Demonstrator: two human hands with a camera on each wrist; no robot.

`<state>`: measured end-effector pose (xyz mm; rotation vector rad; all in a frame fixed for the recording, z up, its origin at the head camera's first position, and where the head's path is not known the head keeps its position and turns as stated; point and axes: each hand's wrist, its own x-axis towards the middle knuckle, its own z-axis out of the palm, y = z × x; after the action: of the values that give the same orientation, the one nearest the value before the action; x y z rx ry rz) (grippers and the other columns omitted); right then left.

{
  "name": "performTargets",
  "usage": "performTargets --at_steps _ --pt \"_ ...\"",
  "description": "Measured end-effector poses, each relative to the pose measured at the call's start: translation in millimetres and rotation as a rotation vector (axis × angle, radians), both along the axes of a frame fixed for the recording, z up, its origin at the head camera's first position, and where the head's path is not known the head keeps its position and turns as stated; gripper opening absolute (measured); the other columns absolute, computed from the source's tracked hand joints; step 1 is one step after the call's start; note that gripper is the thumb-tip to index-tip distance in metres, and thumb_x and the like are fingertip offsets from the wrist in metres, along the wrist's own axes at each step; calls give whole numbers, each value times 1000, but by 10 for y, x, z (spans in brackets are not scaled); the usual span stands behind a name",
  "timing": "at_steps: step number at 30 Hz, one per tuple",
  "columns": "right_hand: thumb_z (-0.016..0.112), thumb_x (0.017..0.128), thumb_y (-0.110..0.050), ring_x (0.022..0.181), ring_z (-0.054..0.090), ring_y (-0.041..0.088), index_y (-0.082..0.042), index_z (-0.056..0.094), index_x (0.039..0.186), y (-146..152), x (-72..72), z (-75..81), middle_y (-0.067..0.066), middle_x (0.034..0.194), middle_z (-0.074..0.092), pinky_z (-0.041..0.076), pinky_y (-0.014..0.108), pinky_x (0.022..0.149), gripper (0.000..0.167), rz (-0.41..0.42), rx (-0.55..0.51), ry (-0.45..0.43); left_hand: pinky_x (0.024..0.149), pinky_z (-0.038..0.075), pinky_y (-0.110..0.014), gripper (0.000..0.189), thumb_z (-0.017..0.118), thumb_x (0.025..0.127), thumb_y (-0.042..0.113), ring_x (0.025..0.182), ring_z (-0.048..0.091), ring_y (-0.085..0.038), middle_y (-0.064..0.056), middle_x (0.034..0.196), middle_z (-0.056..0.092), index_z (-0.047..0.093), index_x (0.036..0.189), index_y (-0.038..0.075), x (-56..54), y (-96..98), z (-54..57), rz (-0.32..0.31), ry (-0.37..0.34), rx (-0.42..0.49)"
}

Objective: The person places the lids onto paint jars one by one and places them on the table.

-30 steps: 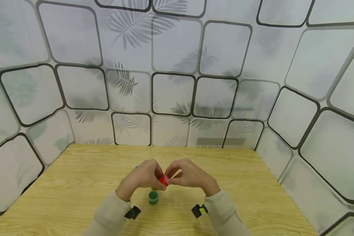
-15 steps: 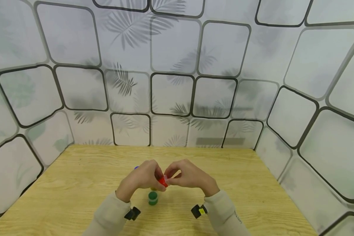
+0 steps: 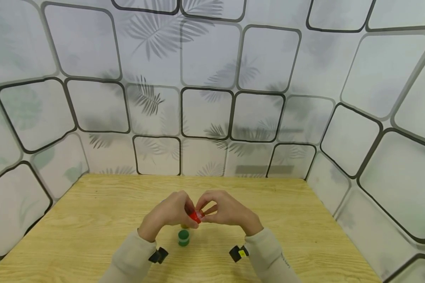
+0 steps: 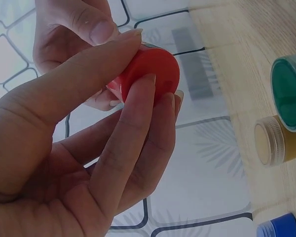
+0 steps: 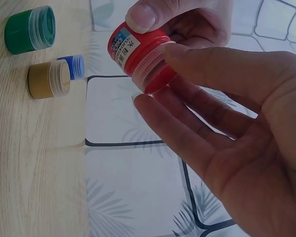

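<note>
Both hands meet over the table around a small red paint jar [image 5: 130, 47] that is tilted and held up in the air. My left hand [image 3: 168, 212] grips the jar's body, its thumb lying by the printed label in the right wrist view. In the left wrist view its fingers press the round red base [image 4: 160, 64]. My right hand [image 3: 228, 210] has its thumb on the clear ridged lid [image 5: 150, 66], with other fingertips at the lid's lower side. Red shows through that lid.
On the wooden table [image 3: 269, 220] stand a green paint jar [image 3: 183, 237] nearest the person, a yellow-brown one [image 5: 42, 80] behind it, and a blue one [image 5: 77, 67] farther off. Patterned sheeting [image 3: 209, 114] rises behind the table and along its sides.
The right fingers have shifted on the lid and spread a little apart. My left hand and the red jar have stayed almost in place.
</note>
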<state>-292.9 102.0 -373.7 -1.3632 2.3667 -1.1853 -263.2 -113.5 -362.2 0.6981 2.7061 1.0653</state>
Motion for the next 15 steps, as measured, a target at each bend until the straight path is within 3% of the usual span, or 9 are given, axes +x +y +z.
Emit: performTargets --at_steps 15 --pt "75 94 -10 96 73 14 -8 76 107 6 22 19 9 107 73 60 21 80 13 -47 43 8 54 51 -28 12 91 75 10 55 60 -9 2 66 72 79 74 13 5 7 -2 -20 17 -5"
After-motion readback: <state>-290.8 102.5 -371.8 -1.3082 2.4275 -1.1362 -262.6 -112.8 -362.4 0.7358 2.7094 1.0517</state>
